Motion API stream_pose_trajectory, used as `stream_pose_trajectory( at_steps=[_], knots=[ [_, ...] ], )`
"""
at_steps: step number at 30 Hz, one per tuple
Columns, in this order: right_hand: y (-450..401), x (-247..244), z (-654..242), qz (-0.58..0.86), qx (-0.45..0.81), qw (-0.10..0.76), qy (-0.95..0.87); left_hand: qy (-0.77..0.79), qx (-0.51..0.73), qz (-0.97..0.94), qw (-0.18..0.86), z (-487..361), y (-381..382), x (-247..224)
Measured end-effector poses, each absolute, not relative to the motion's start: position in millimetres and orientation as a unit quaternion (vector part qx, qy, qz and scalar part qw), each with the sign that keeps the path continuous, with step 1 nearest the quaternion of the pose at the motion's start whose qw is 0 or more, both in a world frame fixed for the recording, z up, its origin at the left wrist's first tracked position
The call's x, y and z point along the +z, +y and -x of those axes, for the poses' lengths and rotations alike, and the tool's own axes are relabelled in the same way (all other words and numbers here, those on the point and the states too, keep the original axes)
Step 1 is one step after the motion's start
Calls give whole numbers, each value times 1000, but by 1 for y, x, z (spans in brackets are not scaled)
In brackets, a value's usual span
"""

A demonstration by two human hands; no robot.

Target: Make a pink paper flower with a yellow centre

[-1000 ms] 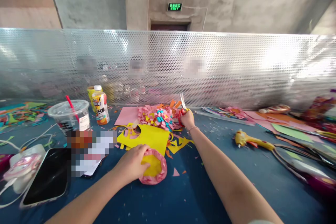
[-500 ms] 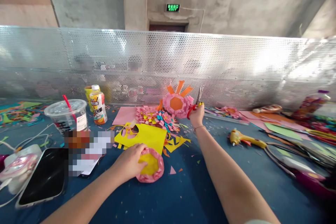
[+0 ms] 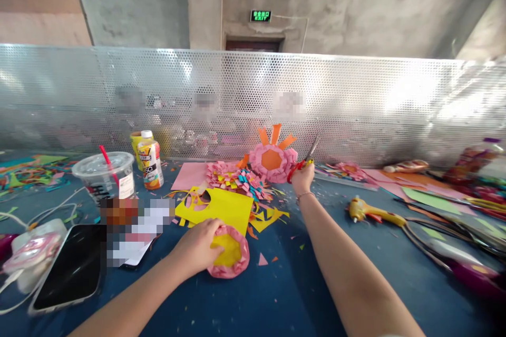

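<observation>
My left hand (image 3: pixel 202 245) grips the left edge of a round paper flower (image 3: pixel 233 245) with a folded pink rim and a yellow centre, low over the blue table. Farther out, my right hand (image 3: pixel 303 178) is closed on scissors (image 3: pixel 307 159) with red and yellow handles, their blades pointing up. Just left of the scissors stands a pink paper flower (image 3: pixel 272 162) with an orange centre and orange strips on top. Behind my left hand lies a yellow paper sheet (image 3: pixel 233 209) with cut-out holes. Pink, yellow and blue folded paper pieces (image 3: pixel 233 176) are heaped beyond it.
On the left are a lidded plastic cup (image 3: pixel 105 168) with a red straw, a drink bottle (image 3: pixel 151 163) and a black-screened phone (image 3: pixel 71 263). A yellow glue gun (image 3: pixel 367 210) with its cord lies at right. A perforated metal panel (image 3: pixel 336 100) rises behind the table (image 3: pixel 253 300).
The whole view has shifted slightly, things appearing a little lower and to the right. The scissors now tilt more to the right. My left hand keeps its hold on the paper flower.
</observation>
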State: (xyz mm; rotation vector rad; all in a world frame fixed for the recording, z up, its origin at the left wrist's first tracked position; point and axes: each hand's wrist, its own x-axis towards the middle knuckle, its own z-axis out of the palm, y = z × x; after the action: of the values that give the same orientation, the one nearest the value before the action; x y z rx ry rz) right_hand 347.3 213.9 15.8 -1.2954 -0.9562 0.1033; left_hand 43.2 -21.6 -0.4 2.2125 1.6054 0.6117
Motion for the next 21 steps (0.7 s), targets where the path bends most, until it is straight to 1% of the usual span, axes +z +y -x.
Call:
stream_pose_trajectory(
  at_steps=[5, 18, 21],
  knots=[
    [210, 17, -350, 603, 44, 689, -401, 568, 210, -779, 165, -44, -22, 1],
    [213, 15, -358, 608, 42, 697, -377, 573, 196, -778, 165, -44, -23, 4],
    [215, 14, -360, 598, 41, 711, -369, 570, 199, -779, 170, -44, -24, 5]
  ],
)
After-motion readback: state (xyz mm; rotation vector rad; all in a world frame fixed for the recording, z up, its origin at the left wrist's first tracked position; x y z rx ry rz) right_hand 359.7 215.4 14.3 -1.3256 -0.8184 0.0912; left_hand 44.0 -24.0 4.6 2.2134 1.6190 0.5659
